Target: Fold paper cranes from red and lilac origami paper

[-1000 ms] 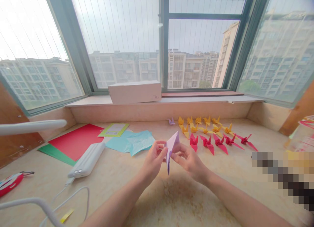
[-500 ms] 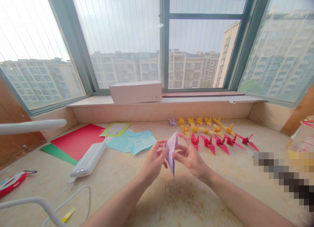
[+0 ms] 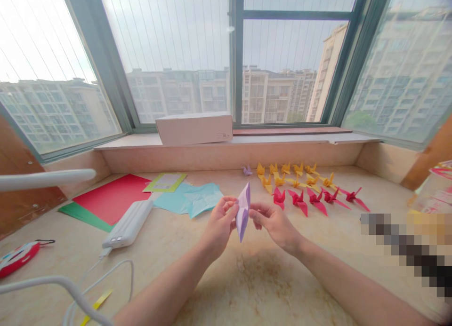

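A lilac folded origami paper [image 3: 243, 212], long and pointed at both ends, is held upright above the table. My left hand [image 3: 219, 222] grips it from the left, thumb on the near face and fingers behind. On the other side, my right hand [image 3: 278, 225] is closed, its thumb and forefinger pinching at the paper's right edge. Beyond the right hand stand red paper cranes [image 3: 299, 201] in a row, with yellow paper cranes [image 3: 295, 182] behind them. One small lilac crane [image 3: 247, 170] sits at the back, left of the yellow ones.
Light-blue sheets [image 3: 203, 199], a green-edged packet [image 3: 165, 182], red paper [image 3: 113, 199] and green paper [image 3: 84, 218] lie on the left. Near them are a white power bank [image 3: 129, 225] with a cable and a red object [image 3: 21, 260]. A white box [image 3: 194, 130] rests on the sill.
The lilac paper has turned to a narrower view and shifted slightly left and up. My right hand's fingers have drawn down from its upper part to its right edge.
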A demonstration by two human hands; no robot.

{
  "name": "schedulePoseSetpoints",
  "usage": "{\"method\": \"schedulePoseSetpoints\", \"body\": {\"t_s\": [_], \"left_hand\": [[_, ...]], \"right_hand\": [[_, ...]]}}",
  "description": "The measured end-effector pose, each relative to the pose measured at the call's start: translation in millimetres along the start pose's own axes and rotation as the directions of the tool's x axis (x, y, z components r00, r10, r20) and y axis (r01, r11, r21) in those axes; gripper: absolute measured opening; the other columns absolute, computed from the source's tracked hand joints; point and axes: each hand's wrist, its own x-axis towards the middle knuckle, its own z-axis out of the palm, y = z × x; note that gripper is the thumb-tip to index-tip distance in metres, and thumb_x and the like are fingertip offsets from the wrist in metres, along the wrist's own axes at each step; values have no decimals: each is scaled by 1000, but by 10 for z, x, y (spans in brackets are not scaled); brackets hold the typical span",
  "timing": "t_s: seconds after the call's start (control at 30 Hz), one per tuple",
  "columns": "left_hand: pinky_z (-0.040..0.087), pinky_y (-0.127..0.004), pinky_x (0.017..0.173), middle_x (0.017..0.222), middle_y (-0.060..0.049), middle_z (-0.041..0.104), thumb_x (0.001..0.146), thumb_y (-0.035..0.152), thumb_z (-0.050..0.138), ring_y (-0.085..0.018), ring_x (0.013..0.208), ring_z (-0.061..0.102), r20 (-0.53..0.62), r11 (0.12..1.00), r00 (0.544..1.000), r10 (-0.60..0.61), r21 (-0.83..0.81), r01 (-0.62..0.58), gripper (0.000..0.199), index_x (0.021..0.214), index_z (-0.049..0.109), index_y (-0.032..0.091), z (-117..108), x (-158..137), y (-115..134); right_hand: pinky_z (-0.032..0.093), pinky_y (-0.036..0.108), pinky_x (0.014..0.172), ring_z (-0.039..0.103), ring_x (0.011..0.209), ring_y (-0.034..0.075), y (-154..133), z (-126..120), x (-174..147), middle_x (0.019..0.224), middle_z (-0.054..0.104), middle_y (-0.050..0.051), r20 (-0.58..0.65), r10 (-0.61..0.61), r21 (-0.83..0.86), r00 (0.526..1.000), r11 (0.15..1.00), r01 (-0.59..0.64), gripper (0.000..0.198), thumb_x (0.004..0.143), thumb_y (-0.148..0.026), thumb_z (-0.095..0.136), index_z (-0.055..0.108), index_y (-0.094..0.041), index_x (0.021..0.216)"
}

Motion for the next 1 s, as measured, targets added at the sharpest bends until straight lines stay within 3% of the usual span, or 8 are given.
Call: {"method": "schedulePoseSetpoints", "body": {"t_s": [0.17,0.3,0.4,0.53,0.67,0.77,0.87,1.0], "left_hand": [[52,-27,72,94,-1,61,82,33,72,-12,75,62,75,1000,997,2,-28,0,27,92,50,20,15,-16,-36],[52,-31,77,88,0,60,83,34,70,-13,75,61,94,999,995,38,16,-40,27,85,48,20,3,-13,-63],[52,-33,79,94,-2,62,86,39,65,-17,85,62,156,983,983,97,142,-119,25,86,49,20,-13,-20,-87],[50,-38,91,129,-11,54,87,39,63,-25,117,54,196,885,953,229,366,-288,21,88,56,20,-38,-29,-134],[47,-44,98,135,-13,53,91,31,58,-28,129,47,218,809,934,283,469,-354,10,90,58,21,-74,-10,-169],[46,-45,100,131,-12,56,87,25,63,-28,129,48,162,712,916,366,586,-388,9,95,60,21,-94,10,-171],[50,-43,90,128,-13,57,78,23,71,-30,121,54,54,629,885,462,684,-370,18,94,63,21,-87,12,-153],[53,-41,87,123,-13,62,81,23,67,-27,107,63,61,673,898,435,641,-370,21,102,63,20,-44,-35,-141]], "right_hand": [[42,26,54,51,54,10,-14,33,-13,69,65,1,-3,15,10,1000,1000,-15,39,79,-48,73,73,-17,101],[48,26,56,60,59,13,-34,50,-44,77,70,4,-38,-1,-108,999,994,-3,34,88,-42,61,70,-16,108],[53,28,60,67,66,17,-29,52,-69,87,74,7,-101,-74,-272,992,961,44,29,91,-32,55,69,-16,111],[52,28,62,68,66,18,10,44,-98,88,75,6,-69,-210,-536,975,832,142,27,84,-15,54,69,-19,107],[50,27,59,69,66,20,35,50,-122,74,73,4,-48,-175,-590,983,799,114,21,83,-15,56,69,-18,98],[51,27,60,70,67,20,25,72,-135,73,73,5,-45,-170,-526,984,842,121,19,87,-19,52,70,-17,93],[52,28,64,71,71,22,4,96,-138,75,74,5,-72,-194,-472,978,871,138,23,89,-20,49,71,-17,93],[53,31,69,70,74,24,-10,117,-142,84,75,7,-103,-241,-492,965,856,161,25,90,-25,51,73,-19,101]]}}
